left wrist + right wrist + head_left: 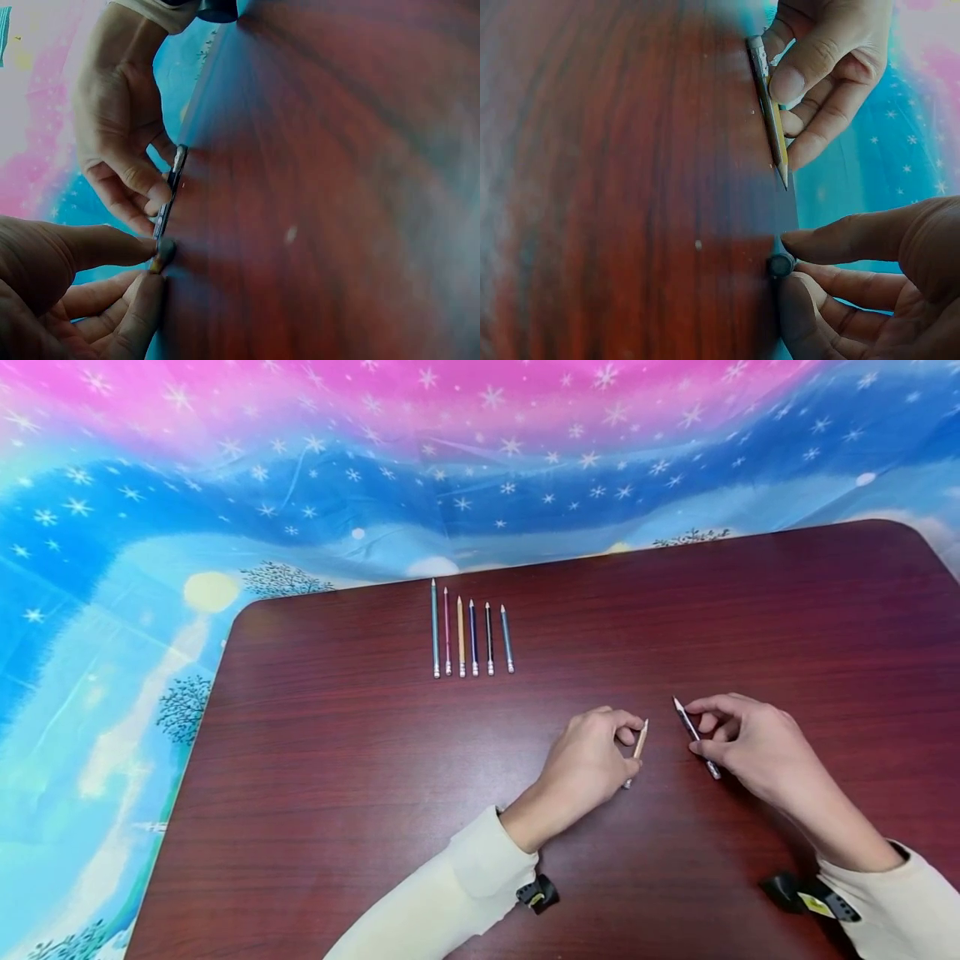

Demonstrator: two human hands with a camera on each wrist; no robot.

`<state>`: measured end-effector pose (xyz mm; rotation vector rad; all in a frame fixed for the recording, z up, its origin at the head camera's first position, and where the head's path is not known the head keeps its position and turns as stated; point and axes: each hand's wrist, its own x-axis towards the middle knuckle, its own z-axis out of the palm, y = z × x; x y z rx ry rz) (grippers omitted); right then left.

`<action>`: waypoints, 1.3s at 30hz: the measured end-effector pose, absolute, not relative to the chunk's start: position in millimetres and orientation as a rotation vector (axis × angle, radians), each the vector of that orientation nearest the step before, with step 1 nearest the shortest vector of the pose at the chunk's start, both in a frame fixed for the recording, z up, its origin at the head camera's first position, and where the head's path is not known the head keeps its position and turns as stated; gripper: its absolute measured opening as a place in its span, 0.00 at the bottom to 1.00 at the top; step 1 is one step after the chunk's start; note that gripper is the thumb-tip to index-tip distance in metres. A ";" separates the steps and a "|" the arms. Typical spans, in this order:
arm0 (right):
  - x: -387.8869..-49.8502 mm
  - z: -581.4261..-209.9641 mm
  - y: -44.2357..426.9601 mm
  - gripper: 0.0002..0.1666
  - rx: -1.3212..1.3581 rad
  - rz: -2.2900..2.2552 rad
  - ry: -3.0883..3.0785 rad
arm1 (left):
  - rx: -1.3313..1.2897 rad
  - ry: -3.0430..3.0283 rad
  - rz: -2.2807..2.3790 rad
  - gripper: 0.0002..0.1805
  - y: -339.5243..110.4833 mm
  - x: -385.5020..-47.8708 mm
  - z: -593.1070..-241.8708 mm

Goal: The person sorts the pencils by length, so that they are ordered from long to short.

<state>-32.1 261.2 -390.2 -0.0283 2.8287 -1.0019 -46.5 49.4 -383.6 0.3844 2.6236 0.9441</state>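
Observation:
My left hand (588,756) pinches a short yellow pencil (640,743) between thumb and fingers, its tip pointing away from me. To the right of it, my right hand (765,756) pinches a dark pencil (682,718), which slants with its tip up and left. The two pencils are apart, both low at the tabletop. In the right wrist view the yellow pencil (778,131) shows its side and eraser end. In the left wrist view the dark pencil (175,174) lies along the right fingertips; the left hand's pencil is mostly hidden there.
Near the back edge of the dark red wooden table (337,760), several pencils (473,639) lie side by side, tips away from me, longest at left. A snowflake-patterned cloth (450,460) hangs behind the table. Black wrist cameras (538,893) sit at both sleeves.

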 end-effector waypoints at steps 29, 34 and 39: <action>-32.7 -389.6 261.9 0.23 -0.001 -1.044 2.771 | 0.387 2.563 0.935 0.18 42.9 -49.8 -381.0; -35.3 -387.5 263.6 0.21 0.014 -1.044 2.727 | 0.283 2.416 1.140 0.17 31.3 -55.7 -382.0; -41.8 -384.1 259.7 0.20 0.008 -1.067 2.686 | 0.219 2.312 1.312 0.17 10.1 -63.0 -383.4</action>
